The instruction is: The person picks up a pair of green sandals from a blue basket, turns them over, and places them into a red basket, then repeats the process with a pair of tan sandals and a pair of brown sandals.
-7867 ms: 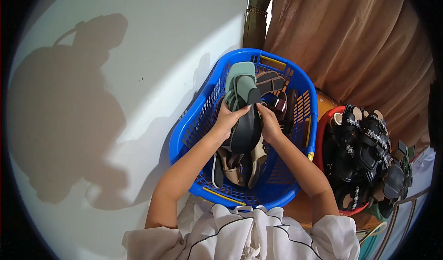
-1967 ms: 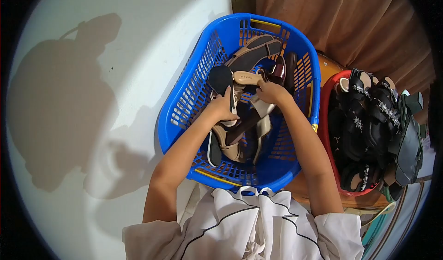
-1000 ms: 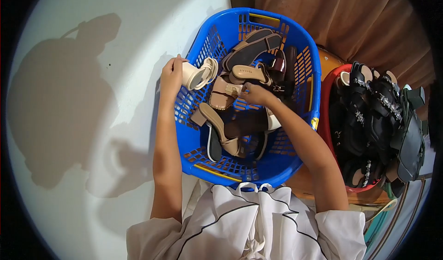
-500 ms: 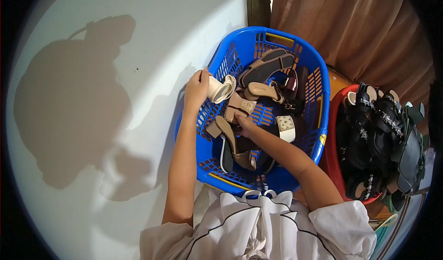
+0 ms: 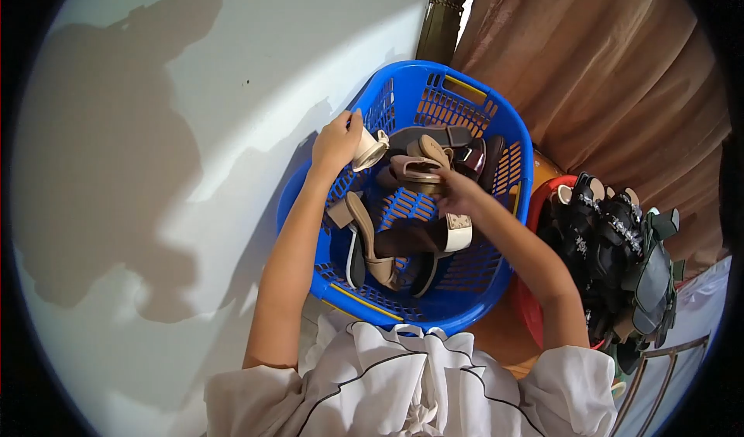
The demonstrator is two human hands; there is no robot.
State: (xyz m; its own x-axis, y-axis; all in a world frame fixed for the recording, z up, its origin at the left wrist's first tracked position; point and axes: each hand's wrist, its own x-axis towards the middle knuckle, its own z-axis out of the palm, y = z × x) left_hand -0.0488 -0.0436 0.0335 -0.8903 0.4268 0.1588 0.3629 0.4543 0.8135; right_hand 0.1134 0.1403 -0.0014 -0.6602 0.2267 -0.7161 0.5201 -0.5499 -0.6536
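The left hand [image 5: 337,141] pinches a cream sandal [image 5: 369,149] by the blue basket's rim [image 5: 525,158], seemingly clear of the right hand [image 5: 463,193], which pinches a brown sandal [image 5: 415,168].

White ruffled top [image 5: 387,394] at 6 o'clock, thin black piping, knotted front tie [image 5: 421,419]. Loose short left sleeve [image 5: 252,398] at 7 o'clock, matching right sleeve [image 5: 570,390] at 5.

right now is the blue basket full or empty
Neither: the blue basket is partly filled. Several sandals lie inside, but its slotted floor shows between them.
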